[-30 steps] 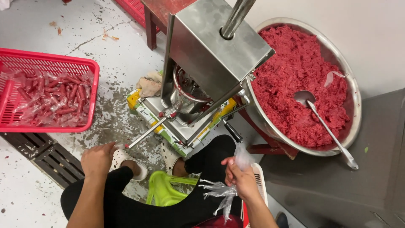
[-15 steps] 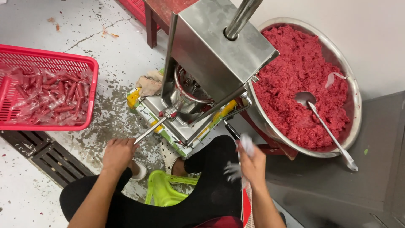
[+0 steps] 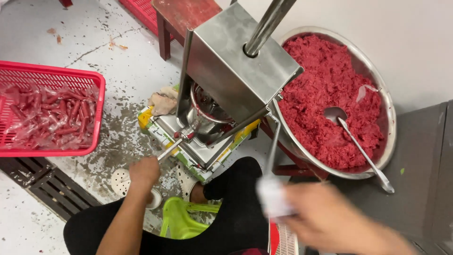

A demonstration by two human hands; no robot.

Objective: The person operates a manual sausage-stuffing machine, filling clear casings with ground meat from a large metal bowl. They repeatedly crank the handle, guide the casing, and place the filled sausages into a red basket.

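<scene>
Two hands busy: left hand (image 3: 144,171) closed around thin steel nozzle tube (image 3: 169,152) below boxy steel stuffer (image 3: 236,71); right hand (image 3: 330,222) blurred, fingers unreadable, carrying pale casing (image 3: 272,198). Best slid on straight, gently.

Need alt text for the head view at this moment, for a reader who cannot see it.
Seen from above, a seated person's left hand is at the nozzle of a steel sausage stuffer, while the blurred right hand holds something pale. A bowl of red minced meat with a ladle sits to the right; a red basket of wrapped sausages lies left.
</scene>
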